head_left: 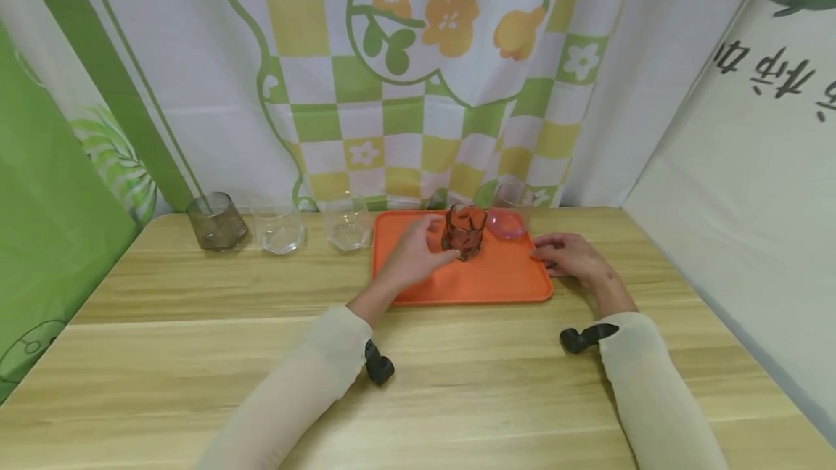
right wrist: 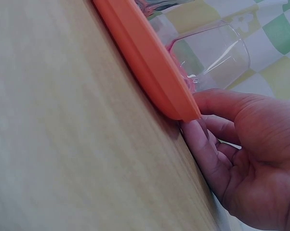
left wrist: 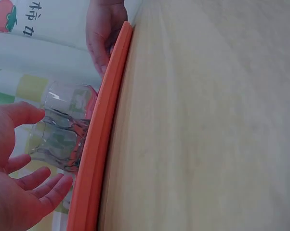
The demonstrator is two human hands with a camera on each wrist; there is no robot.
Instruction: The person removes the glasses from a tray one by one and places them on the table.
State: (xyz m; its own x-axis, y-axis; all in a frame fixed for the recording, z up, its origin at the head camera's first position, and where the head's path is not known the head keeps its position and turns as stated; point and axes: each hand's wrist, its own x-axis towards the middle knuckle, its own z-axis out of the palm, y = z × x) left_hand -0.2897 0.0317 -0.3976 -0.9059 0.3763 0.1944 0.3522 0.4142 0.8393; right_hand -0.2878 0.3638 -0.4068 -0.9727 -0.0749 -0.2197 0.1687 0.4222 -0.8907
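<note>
An orange tray (head_left: 486, 283) lies on the wooden table. A dark-tinted drinking glass (head_left: 465, 231) stands upright on it, with a clear glass (right wrist: 217, 55) behind to the right, pinkish at its base. My left hand (head_left: 414, 254) reaches over the tray's left part, thumb and fingers spread on either side of the dark glass. In the left wrist view those fingers (left wrist: 48, 192) are relaxed, not closed on the glass. My right hand (head_left: 575, 261) pinches the tray's right edge; the right wrist view shows the thumb above the rim and fingers (right wrist: 198, 139) beneath it.
Left of the tray, along the table's back edge, stand a smoky grey glass (head_left: 218, 223) and two clear glasses, one nearer the grey one (head_left: 279, 232) and one beside the tray (head_left: 348, 229). A checkered curtain (head_left: 398, 118) hangs right behind the table (head_left: 457, 383).
</note>
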